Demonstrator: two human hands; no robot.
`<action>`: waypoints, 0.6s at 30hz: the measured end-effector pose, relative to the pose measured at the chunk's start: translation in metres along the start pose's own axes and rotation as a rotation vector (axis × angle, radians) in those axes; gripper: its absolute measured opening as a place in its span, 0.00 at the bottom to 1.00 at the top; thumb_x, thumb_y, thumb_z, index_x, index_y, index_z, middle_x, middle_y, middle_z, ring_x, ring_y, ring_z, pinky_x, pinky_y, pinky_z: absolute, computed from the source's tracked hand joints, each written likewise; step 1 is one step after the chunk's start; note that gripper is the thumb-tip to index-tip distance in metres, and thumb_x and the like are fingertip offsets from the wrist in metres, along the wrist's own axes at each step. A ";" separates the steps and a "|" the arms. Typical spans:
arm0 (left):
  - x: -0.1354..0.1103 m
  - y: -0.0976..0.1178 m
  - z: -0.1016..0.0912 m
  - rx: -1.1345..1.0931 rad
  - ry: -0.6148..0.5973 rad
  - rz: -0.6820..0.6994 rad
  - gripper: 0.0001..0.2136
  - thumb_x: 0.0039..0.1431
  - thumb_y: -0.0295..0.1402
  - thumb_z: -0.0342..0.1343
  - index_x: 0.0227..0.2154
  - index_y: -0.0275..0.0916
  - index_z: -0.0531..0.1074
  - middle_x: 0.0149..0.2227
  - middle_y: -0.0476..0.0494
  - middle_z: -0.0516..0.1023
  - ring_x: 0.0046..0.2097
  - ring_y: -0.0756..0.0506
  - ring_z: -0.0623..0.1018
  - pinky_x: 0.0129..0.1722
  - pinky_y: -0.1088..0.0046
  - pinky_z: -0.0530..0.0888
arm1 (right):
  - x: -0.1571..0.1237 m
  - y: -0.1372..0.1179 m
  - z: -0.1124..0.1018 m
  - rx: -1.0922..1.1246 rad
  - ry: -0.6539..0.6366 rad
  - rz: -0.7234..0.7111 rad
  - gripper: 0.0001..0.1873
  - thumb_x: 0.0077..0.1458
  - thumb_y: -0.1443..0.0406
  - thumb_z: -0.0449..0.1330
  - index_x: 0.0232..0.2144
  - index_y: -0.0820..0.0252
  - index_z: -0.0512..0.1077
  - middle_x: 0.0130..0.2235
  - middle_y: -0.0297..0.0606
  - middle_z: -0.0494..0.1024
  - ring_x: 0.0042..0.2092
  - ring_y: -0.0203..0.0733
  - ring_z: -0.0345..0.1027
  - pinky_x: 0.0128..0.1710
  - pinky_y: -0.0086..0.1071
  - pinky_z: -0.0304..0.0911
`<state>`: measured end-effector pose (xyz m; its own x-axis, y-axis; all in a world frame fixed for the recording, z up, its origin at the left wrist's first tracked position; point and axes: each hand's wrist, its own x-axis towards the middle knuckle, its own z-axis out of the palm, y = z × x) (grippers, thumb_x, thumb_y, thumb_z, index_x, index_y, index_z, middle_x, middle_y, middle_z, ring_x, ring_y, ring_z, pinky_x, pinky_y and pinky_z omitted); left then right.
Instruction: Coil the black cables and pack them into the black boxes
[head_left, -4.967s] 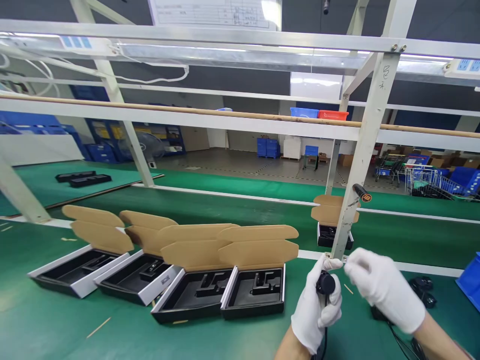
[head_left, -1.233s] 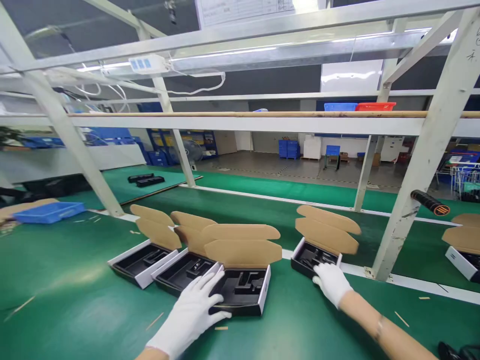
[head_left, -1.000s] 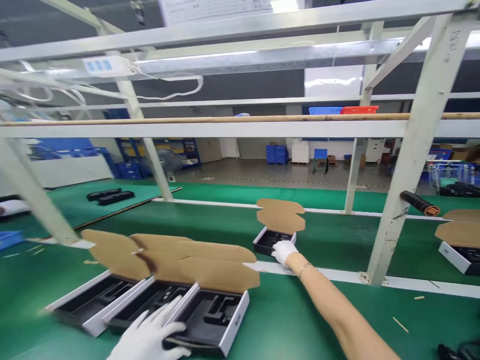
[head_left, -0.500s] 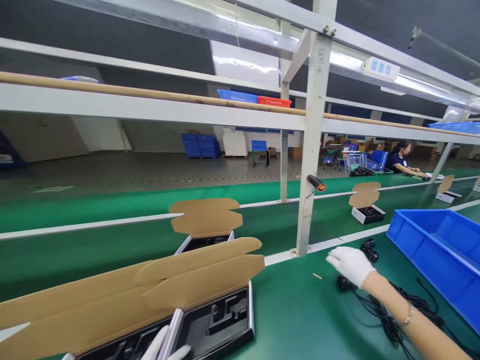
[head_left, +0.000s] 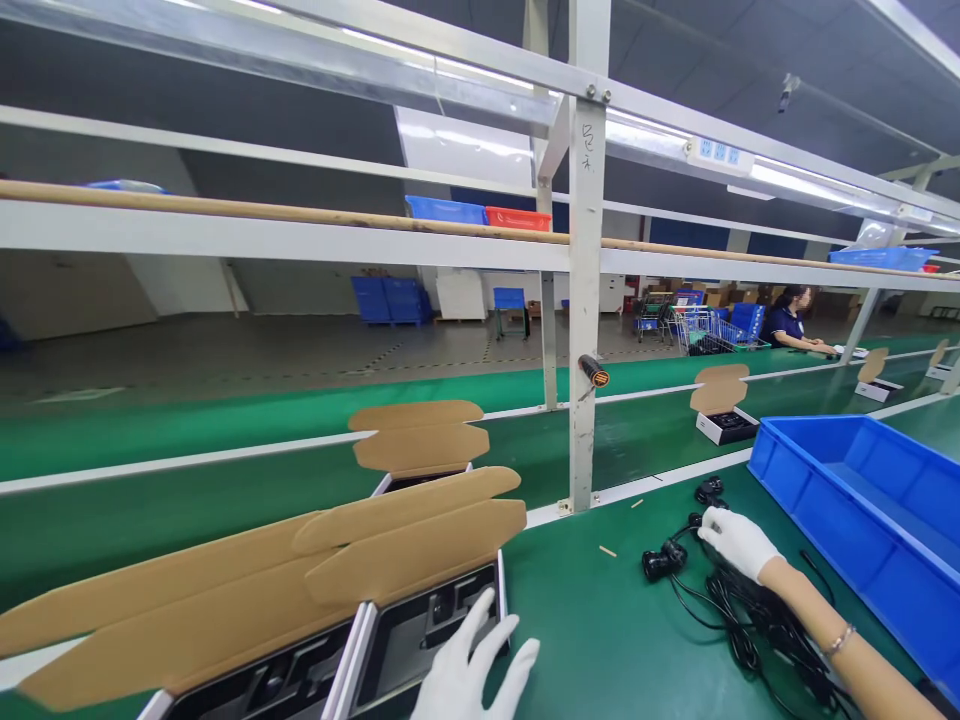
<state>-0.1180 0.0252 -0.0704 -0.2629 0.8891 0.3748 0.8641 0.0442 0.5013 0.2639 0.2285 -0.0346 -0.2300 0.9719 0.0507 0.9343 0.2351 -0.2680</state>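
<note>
In a white glove, my left hand (head_left: 476,660) is open, its fingers spread over the right side of an open box (head_left: 409,635) with a black moulded tray. A second open box (head_left: 281,675) stands against it on the left, its brown cardboard lid (head_left: 187,620) raised. My right hand (head_left: 739,540), also gloved, has its fingers closed at a black cable (head_left: 694,522) beside the pile; the exact grip is partly hidden. Around it lie a black cabled device (head_left: 664,560), another black piece (head_left: 709,490) and a tangle of black cables (head_left: 739,625).
A large blue bin (head_left: 847,520) stands at the right. A white post (head_left: 585,300) with a black-handled tool (head_left: 594,371) rises from the bench edge. Open boxes (head_left: 726,425) sit along the green belt behind. A co-worker (head_left: 791,325) sits far right.
My left hand has risen from the gap between the boxes and moved right, fingers spreading. My right hand has lowered to the black cables and closed. The view has shifted slightly.
</note>
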 end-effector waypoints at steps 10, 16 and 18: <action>0.019 0.107 0.011 -0.876 -0.368 -0.328 0.26 0.59 0.51 0.53 0.54 0.42 0.70 0.60 0.38 0.70 0.59 0.40 0.71 0.62 0.61 0.65 | -0.016 -0.069 -0.089 0.151 0.326 -0.045 0.09 0.59 0.56 0.50 0.29 0.52 0.61 0.26 0.31 0.74 0.28 0.41 0.66 0.30 0.31 0.55; 0.070 0.169 0.060 -0.992 -0.300 -0.196 0.42 0.48 0.47 0.66 0.63 0.38 0.57 0.47 0.39 0.78 0.51 0.38 0.74 0.55 0.62 0.66 | -0.030 -0.129 -0.100 0.149 0.353 -0.216 0.07 0.57 0.58 0.50 0.29 0.52 0.63 0.24 0.31 0.74 0.26 0.41 0.67 0.29 0.31 0.54; 0.084 0.184 0.084 -0.971 -0.349 -0.132 0.26 0.50 0.42 0.65 0.52 0.40 0.71 0.48 0.37 0.77 0.55 0.36 0.72 0.59 0.59 0.63 | -0.034 -0.142 -0.099 0.158 0.367 -0.258 0.07 0.56 0.59 0.50 0.29 0.52 0.63 0.23 0.30 0.73 0.25 0.41 0.67 0.28 0.31 0.54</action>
<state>0.0552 0.1462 -0.0126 -0.0578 0.9931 0.1020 0.0796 -0.0972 0.9921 0.1665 0.1637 0.0969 -0.3107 0.8296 0.4639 0.7998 0.4919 -0.3439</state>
